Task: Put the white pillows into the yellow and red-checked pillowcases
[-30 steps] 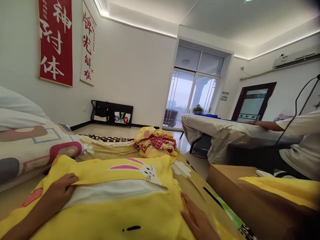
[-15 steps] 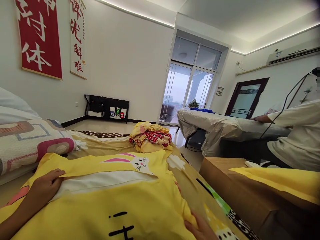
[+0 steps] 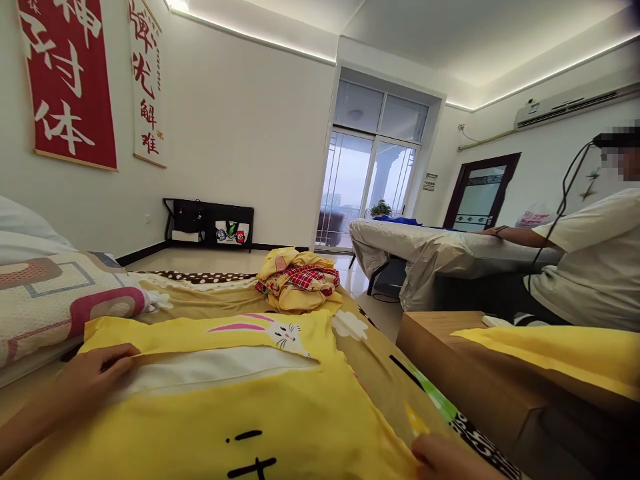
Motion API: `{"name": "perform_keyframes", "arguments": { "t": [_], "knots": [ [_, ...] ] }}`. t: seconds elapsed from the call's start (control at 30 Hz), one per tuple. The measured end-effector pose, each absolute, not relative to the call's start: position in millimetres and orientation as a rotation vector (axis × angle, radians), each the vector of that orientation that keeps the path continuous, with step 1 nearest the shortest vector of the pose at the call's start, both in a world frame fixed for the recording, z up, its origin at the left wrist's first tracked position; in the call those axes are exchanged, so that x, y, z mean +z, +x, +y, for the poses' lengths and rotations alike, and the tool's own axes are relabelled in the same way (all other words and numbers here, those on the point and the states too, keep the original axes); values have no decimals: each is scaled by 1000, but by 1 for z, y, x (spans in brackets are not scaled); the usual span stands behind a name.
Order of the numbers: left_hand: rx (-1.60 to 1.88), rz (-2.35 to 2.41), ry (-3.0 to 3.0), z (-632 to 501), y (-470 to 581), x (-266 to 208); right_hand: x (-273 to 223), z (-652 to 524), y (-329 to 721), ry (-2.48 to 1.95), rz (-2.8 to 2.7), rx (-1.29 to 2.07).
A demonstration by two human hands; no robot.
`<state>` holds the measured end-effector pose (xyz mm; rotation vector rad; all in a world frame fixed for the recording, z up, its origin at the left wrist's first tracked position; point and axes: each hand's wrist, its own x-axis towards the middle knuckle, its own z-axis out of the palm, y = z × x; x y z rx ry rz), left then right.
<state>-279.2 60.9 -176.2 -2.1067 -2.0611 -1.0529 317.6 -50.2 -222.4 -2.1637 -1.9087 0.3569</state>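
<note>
A yellow pillowcase [image 3: 280, 413] printed with a rabbit face and black marks lies in front of me. White pillow [image 3: 215, 367] shows through its long open slit. My left hand [image 3: 103, 370] pinches the edge of the rabbit flap at the slit's left end, fingers closed over the cloth. At the lower right, my right hand [image 3: 445, 457] is closed at the pillowcase's right side edge; it is partly cut off by the frame and slightly blurred.
A folded yellow and red-checked cloth pile [image 3: 300, 277] lies beyond the pillowcase on the patterned bedding [image 3: 370, 373]. A patterned pillow [image 3: 75, 293] is at left. Right stand a wooden cabinet [image 3: 445, 347] with yellow cloth [image 3: 560, 353], a covered table [image 3: 430, 250] and a seated person [image 3: 595, 260].
My right hand has moved right and slightly down, with the pillowcase's side stretched flatter. My left hand stays at the flap. The view has shifted slightly; the person at right shows more.
</note>
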Motion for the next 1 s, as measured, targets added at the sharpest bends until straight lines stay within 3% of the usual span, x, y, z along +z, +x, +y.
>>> {"name": "perform_keyframes", "arguments": {
  "t": [0.1,0.2,0.47,0.6,0.77,0.9,1.0],
  "knots": [
    [-809,-1918,-2433,46,-247,-153,-168,-17,288,-2032,-2106,251],
    [-784,-1684,-2403,35,-194,-154,-143,23,233,-1597,-2140,229],
    [-972,-1723,-2162,44,-148,-224,-240,65,132,-1354,-2127,-46],
    [-1119,-1791,-2198,39,-152,-219,-244,55,143,-1278,-2092,-145],
    [-1058,-1937,-1973,31,-148,-166,-201,45,145,-1233,-1937,-274],
    [-1025,-1643,-1848,37,-158,-87,-170,10,112,-1082,-1801,-425],
    [-942,-1355,-1938,45,-162,-25,-175,-28,64,-918,-1799,-466]
  ]
}}
